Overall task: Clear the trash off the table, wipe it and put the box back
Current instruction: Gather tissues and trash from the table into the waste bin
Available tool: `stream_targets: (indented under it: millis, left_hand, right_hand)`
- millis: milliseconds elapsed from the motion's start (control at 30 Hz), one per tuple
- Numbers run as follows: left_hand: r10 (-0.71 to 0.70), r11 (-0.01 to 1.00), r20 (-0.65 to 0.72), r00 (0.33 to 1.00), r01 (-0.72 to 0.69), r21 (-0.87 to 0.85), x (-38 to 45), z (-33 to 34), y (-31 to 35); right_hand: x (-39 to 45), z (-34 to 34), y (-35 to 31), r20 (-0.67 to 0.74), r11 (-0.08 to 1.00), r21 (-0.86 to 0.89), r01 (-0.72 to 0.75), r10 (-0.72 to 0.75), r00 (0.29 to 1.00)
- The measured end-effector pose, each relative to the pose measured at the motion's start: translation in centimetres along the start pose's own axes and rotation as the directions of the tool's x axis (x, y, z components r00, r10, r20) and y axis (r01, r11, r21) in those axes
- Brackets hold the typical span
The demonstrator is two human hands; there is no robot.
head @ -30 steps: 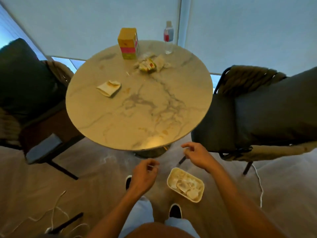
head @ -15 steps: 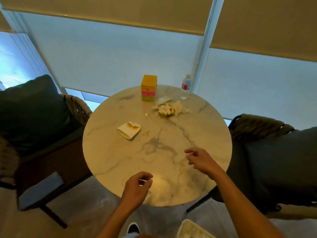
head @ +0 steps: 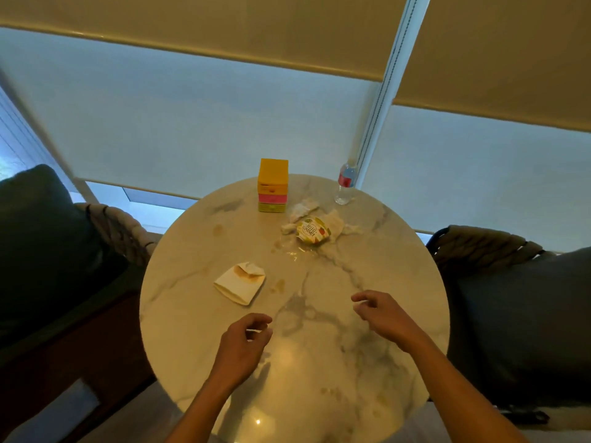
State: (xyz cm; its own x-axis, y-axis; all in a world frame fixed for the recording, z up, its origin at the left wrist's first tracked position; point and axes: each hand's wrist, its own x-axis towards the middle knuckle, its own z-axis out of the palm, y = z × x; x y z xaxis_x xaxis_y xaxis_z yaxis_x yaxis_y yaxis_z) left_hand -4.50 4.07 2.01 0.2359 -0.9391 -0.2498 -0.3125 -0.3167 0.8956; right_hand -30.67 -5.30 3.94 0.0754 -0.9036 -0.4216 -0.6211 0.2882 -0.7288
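Both hands hover empty, fingers loosely curled: left hand (head: pixel 241 348), right hand (head: pixel 382 316). The left should pinch the stained napkin (head: pixel 240 282) by its raised fold, off the table (head: pixel 399 273).

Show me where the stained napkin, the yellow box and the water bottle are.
stained napkin (head: pixel 240 283), head view, on its folded middle.
yellow box (head: pixel 273 185), head view, on its front face.
water bottle (head: pixel 346 183), head view, on its red label.

"HELLO SUMMER" reads on the crumpled wrapper (head: pixel 311 233), well beyond both empty hands, past the right hand (head: pixel 382 316); print on the box (head: pixel 272 186) and bottle (head: pixel 346 182) label is too small to read
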Motion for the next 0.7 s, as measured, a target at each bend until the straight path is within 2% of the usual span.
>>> stream_targets:
  millis: [167, 367, 567, 700]
  left_hand:
    - [-0.018, 1.000, -0.010, 1.000, 0.018, 0.008, 3.1, -0.1, 0.9]
    - [-0.068, 0.997, -0.053, 0.996, 0.067, -0.022, 6.1, 0.6, 1.9]
    - [-0.139, 0.990, -0.087, 0.986, 0.135, -0.049, 8.9, 2.4, 2.6]
    - [-0.179, 0.983, -0.085, 0.980, 0.175, -0.052, 10.2, 3.8, 2.7]
  right_hand:
    - [4.5, -0.7, -0.8, -0.038, 1.000, -0.017, -0.017, 0.016, 0.999]
    - [13.7, -0.8, -2.6, -0.006, 0.999, 0.023, -0.031, 0.031, 0.999]
    - [23.0, 0.7, -3.1, -0.085, 0.998, 0.046, -0.048, 0.051, 0.995]
    - [25.9, 1.6, -2.5, -0.107, 0.999, -0.026, -0.029, 0.026, 0.994]
